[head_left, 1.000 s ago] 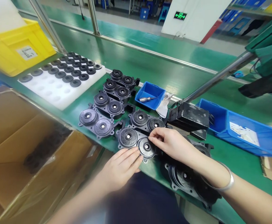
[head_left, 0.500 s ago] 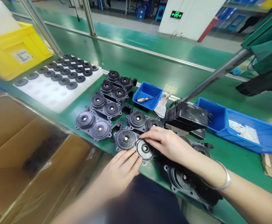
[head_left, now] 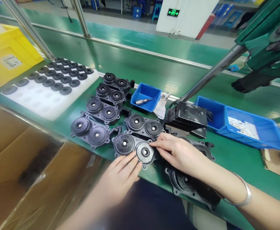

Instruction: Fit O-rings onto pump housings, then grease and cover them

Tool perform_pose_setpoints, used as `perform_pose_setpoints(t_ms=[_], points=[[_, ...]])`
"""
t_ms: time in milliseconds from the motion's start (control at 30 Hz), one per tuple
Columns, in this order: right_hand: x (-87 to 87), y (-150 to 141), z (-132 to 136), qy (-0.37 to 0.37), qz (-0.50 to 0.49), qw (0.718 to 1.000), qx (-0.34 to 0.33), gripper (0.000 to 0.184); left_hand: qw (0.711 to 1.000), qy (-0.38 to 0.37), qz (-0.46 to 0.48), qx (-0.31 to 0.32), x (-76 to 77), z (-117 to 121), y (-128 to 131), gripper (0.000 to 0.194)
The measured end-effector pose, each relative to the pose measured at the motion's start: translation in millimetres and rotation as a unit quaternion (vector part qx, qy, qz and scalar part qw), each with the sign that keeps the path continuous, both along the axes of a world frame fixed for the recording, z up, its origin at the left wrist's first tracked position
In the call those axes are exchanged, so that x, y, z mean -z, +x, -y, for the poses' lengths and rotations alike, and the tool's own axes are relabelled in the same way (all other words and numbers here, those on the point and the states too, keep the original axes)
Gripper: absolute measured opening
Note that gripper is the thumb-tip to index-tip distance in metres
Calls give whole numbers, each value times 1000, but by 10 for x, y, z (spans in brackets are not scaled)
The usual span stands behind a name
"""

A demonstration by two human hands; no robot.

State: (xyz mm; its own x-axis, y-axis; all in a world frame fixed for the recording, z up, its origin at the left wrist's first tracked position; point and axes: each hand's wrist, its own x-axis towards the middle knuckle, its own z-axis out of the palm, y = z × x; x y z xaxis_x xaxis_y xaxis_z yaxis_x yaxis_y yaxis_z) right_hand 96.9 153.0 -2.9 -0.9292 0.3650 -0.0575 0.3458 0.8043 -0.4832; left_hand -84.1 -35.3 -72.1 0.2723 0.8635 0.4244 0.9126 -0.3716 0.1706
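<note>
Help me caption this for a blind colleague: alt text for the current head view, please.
A person's left hand and right hand work at the edge of a shiny disc in a dark two-disc housing on a green bench. Similar housings surround it, with a white foam tray of dark discs to the left.

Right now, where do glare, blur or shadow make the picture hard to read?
Head view: the round grey disc by the left hand is fairly crisp, but the brown cardboard box is smeared. Same head view: pale glare streaks the glossy green surface behind the small blue plastic bin, and the black ribbed housing below the right forearm sinks into shadow.
</note>
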Motion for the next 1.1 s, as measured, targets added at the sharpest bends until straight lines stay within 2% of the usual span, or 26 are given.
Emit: perform_pose_setpoints(t_ms=[233, 433, 700, 867, 1100], points=[[-66, 134, 204, 65, 34, 997, -2, 24, 1000, 21, 3, -7, -17, -8, 20, 30], [-23, 228, 396, 128, 32, 991, -24, 22, 1000, 7, -3, -4, -19, -8, 35, 31], [-52, 268, 497, 102, -17, 994, -40, 28, 1000, -15, -6, -10, 8, 44, 52, 37], [17, 291, 534, 138, -4, 988, -74, 25, 1000, -12, -5, -16, -4, 38, 75, 37], [67, 313, 566, 174, -38, 981, -78, 25, 1000, -6, -14, -28, -7, 57, 112, 40]])
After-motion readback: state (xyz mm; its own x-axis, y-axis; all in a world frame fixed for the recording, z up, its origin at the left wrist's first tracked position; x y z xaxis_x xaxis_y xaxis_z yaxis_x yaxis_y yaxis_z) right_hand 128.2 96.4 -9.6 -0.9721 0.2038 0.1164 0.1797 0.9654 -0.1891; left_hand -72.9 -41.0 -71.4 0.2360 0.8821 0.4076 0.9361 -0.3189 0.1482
